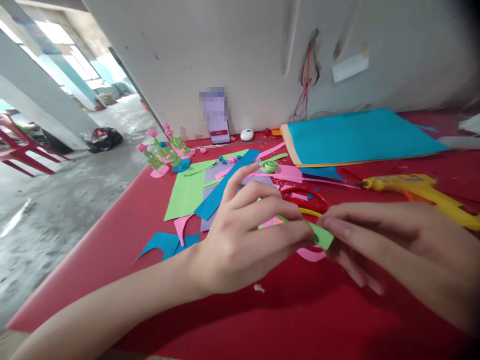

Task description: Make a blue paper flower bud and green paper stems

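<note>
My left hand (255, 230) is closed on a light green paper strip (323, 237), its index finger raised clear. The free end of the strip sticks out to the right, where the thumb and forefinger of my right hand (397, 245) pinch its edge. My left fingers hide the rest of the strip. Behind them a pair of scissors with red handles (318, 196) lies on the red table (300, 310), partly covered. A pink curved paper scrap (312, 255) lies just below the strip. Near the scissors sits a coiled green paper strip (270, 166).
Small paper flowers (159, 152) stand at the table's back left corner. A phone (217, 120) leans on the wall beside a white case (246, 134). Blue sheets (360, 135) lie back right, a yellow glue gun (420, 192) at right. Paper scraps (165, 245) lie left.
</note>
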A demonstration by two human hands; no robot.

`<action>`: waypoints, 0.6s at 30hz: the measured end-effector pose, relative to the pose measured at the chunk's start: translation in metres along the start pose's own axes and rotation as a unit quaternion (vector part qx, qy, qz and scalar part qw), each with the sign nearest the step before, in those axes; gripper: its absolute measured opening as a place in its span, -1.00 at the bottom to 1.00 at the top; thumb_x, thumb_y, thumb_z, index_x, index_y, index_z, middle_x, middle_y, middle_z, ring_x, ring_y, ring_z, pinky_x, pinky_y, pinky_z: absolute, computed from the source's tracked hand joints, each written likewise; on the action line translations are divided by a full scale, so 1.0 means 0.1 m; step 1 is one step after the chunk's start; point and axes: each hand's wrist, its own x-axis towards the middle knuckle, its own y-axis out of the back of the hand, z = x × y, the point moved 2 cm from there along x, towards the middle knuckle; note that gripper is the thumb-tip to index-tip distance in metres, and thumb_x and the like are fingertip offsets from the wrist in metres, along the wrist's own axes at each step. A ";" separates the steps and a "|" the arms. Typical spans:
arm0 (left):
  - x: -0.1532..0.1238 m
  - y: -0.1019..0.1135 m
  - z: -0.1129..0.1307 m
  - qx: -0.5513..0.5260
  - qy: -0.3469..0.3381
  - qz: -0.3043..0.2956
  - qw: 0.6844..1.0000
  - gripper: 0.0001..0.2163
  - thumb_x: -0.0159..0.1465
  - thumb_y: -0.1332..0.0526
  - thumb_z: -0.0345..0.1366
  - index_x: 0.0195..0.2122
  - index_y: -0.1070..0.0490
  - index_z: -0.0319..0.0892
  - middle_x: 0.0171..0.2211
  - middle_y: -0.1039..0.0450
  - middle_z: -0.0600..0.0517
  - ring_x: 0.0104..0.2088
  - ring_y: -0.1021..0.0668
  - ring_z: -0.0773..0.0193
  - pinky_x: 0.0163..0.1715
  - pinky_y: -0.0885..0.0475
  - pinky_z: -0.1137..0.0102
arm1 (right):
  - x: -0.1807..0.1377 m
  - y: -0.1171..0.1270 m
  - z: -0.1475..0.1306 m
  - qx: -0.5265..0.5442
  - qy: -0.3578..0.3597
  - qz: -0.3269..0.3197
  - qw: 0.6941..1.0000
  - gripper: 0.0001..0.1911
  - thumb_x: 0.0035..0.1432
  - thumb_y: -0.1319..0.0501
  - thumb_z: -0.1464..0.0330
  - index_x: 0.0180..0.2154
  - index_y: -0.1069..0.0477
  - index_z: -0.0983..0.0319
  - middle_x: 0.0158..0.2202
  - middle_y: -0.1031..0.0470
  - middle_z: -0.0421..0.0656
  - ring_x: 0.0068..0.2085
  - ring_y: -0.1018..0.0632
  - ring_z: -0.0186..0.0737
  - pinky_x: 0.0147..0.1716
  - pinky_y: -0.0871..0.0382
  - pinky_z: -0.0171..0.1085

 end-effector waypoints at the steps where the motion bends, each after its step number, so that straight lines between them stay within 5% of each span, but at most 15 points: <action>1: 0.00 0.01 -0.01 -0.001 0.003 -0.001 1.000 -0.92 0.14 -0.24 -0.44 -0.46 -0.48 -0.14 -0.44 -0.54 0.15 -0.34 -0.46 0.33 0.11 -0.17 0.05 | 0.00 0.01 -0.01 -0.004 0.008 0.004 1.000 -0.76 0.12 -0.10 0.19 -0.54 -0.38 0.03 -0.82 -0.31 -0.37 -0.82 -0.30 -0.41 -0.90 -0.11 -0.44; 18: 0.00 -0.01 0.00 0.010 -0.007 0.017 1.000 -0.89 0.14 -0.22 -0.46 -0.45 -0.45 -0.09 -0.46 -0.53 0.19 -0.34 -0.48 0.34 0.13 -0.17 0.05 | 0.04 0.03 0.10 0.114 -0.165 -0.065 0.977 -0.69 0.04 -0.15 0.10 -0.61 -0.41 0.12 -0.88 -0.30 -0.34 -0.87 -0.25 -0.49 -0.90 -0.11 -0.56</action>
